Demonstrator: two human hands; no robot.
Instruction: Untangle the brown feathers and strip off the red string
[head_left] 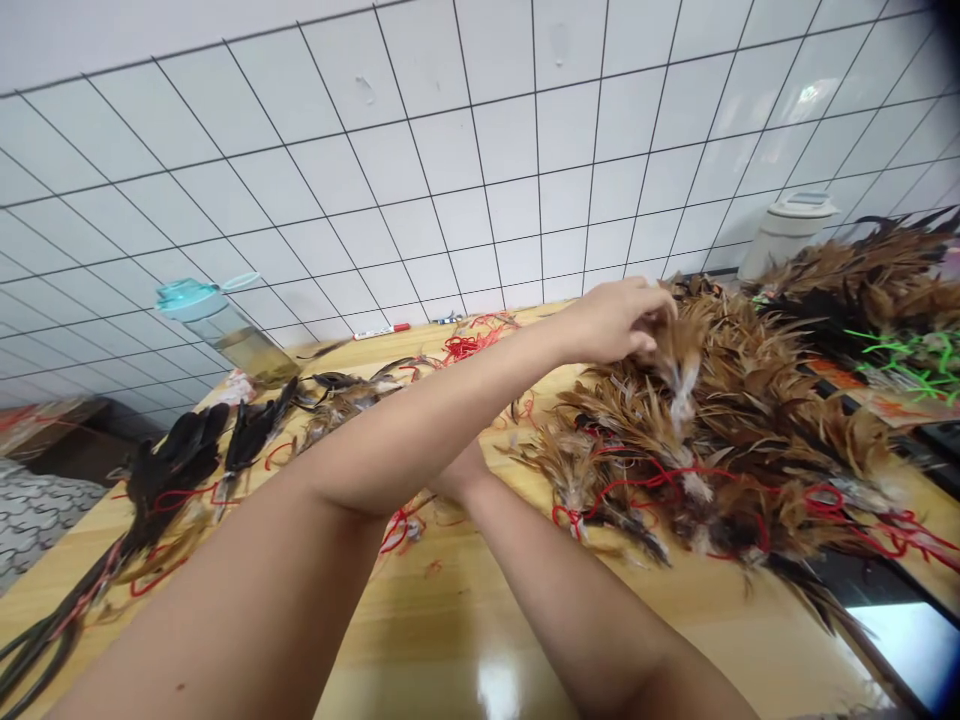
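Left hand (611,322) pinches brown feather bunch (681,368) above feather heap (750,470) on wooden table (450,620); right forearm (555,590) passes beneath, hand hidden, grip unseen. Dark bunches (176,470) tied with red string (172,500) lie apart at left.

My left hand (615,320) reaches forward and pinches a bunch of brown feathers (681,375) with pale, fluffy ends, at the edge of a big heap of brown-and-black hackle feathers (739,400) looped with red string (660,478). My left forearm crosses over my right, hiding my right hand; only my right wrist (465,472) shows, near the heap. To the left on the wooden table (465,640) lie black feather bunches (176,470) tangled in more red string. Farther off are a water bottle (225,340) with a teal lid, a red marker (381,331), and a white canister (786,237) near the tiled wall (450,150).
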